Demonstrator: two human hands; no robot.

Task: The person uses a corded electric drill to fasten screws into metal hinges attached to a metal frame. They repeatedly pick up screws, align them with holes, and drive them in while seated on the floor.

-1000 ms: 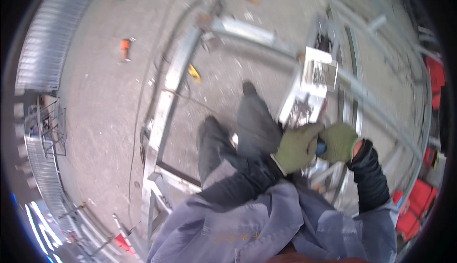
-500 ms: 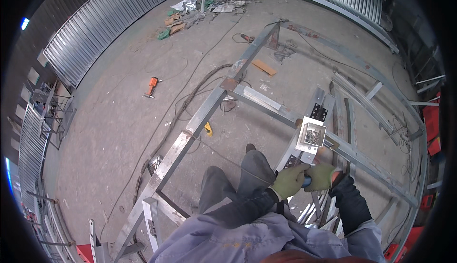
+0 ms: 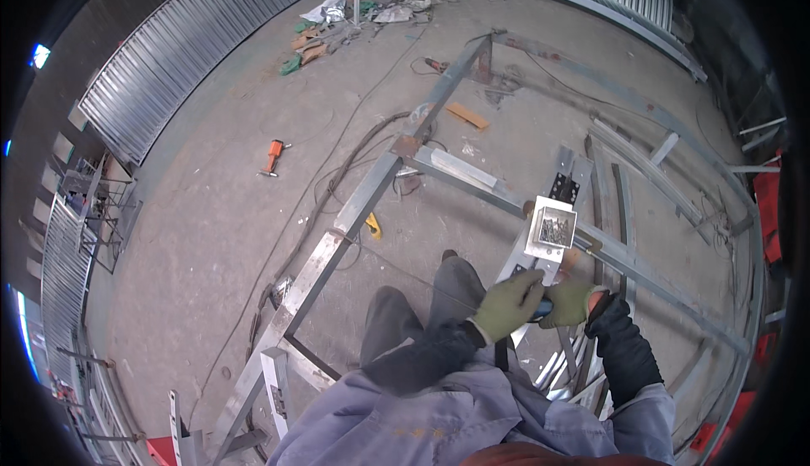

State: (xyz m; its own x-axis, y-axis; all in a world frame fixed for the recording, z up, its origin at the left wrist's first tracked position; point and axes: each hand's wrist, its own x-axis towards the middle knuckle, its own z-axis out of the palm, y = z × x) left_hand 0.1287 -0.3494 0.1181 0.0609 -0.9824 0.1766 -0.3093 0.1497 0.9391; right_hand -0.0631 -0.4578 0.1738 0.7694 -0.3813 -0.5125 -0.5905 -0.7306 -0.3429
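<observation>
My right hand (image 3: 569, 305), in a green glove, is closed around a blue-and-black tool (image 3: 541, 310); its kind is mostly hidden by the gloves. Close beside it, my gloved left hand (image 3: 509, 306) reaches over the near end of a flat metal bar (image 3: 512, 268), fingers stretched out and slightly apart. Just beyond both hands a square metal box (image 3: 542, 238) of small screws or similar fasteners rests on the bar. Farther along the bar lies a black plate with holes (image 3: 564, 188). A second dark plate near my left fingertips is partly covered.
A large welded steel frame (image 3: 369, 195) surrounds my legs and runs to the right. Metal strips (image 3: 558, 371) lie under my right arm. Cables (image 3: 327, 186) cross the floor at left, near an orange power tool (image 3: 273, 159). A yellow tool (image 3: 374, 225) lies inside the frame.
My left hand has shifted slightly up and away from the right, its fingers more stretched out. The right hand and the tool have moved slightly farther away from me.
</observation>
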